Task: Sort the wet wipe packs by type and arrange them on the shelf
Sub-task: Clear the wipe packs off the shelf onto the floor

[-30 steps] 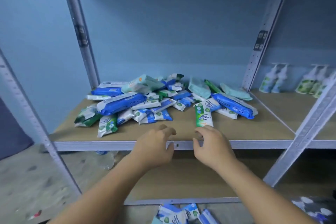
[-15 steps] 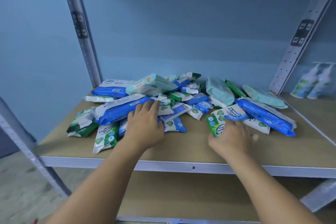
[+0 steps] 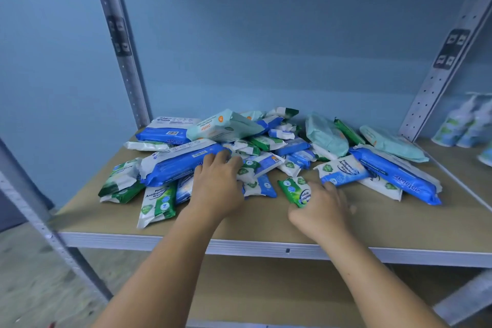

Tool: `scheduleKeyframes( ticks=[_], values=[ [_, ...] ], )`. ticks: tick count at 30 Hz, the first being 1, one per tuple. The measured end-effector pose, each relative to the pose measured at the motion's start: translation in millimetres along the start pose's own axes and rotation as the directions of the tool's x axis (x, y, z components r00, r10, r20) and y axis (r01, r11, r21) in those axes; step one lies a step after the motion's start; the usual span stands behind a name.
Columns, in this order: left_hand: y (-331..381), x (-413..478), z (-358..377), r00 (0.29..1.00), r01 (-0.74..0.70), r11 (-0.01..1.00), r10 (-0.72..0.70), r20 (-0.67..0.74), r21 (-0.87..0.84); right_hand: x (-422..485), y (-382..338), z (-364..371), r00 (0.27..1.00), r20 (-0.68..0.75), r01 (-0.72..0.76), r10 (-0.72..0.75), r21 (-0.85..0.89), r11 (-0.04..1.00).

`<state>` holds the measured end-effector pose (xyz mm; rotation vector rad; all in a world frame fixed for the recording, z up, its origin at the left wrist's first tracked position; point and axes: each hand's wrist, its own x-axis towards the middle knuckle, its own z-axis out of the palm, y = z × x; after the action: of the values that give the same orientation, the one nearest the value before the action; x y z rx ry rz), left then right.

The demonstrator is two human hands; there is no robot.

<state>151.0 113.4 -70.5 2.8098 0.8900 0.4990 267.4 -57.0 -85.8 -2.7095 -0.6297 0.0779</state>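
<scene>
A mixed heap of wet wipe packs lies on the wooden shelf point(image 3: 266, 224). It holds large blue packs point(image 3: 175, 165) point(image 3: 396, 173), pale mint packs point(image 3: 226, 126) point(image 3: 326, 134) and small green-and-white packs point(image 3: 158, 201). My left hand point(image 3: 217, 189) rests on the heap with its fingers spread over a small white-and-blue pack point(image 3: 262, 164), beside the large blue pack. My right hand point(image 3: 319, 210) grips a small green pack point(image 3: 295, 190) lifted just off the board in front of the heap. Its fingertips are blurred.
Grey perforated steel posts stand at the back left point(image 3: 119, 42) and back right point(image 3: 442, 69). Pump bottles point(image 3: 463, 125) stand on the neighbouring shelf to the right. A lower shelf board point(image 3: 279, 290) lies beneath, and the blue wall is close behind.
My left hand reached from the shelf's front edge onto the heap. My right hand took the small green pack and drew it left and forward, away from the heap. The view moved closer.
</scene>
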Motion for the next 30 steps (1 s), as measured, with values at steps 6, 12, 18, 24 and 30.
scheduleKeyframes(
  ticks=[6,12,18,24,30],
  values=[
    [1,-3,-8,0.990,-0.091,0.994,0.097,0.104,-0.060,2,7,3,0.998,0.006,0.070,-0.069,-0.018,0.997],
    [12,-10,-6,0.990,-0.093,0.990,0.080,0.113,0.110,3,7,-3,0.997,0.019,0.075,-0.077,0.094,0.993],
    [-4,-24,-25,0.990,0.109,0.966,-0.127,-0.066,-0.236,1,4,-9,0.982,-0.154,0.144,-0.109,0.241,0.960],
    [-35,-30,-35,0.907,0.375,0.899,-0.407,-0.113,-0.225,33,-30,-18,0.934,0.026,0.353,-0.355,0.066,0.933],
    [-34,-26,-27,0.897,0.409,0.899,-0.428,-0.112,-0.159,61,-69,-18,0.855,0.262,0.481,-0.447,-0.081,0.873]
  ],
)
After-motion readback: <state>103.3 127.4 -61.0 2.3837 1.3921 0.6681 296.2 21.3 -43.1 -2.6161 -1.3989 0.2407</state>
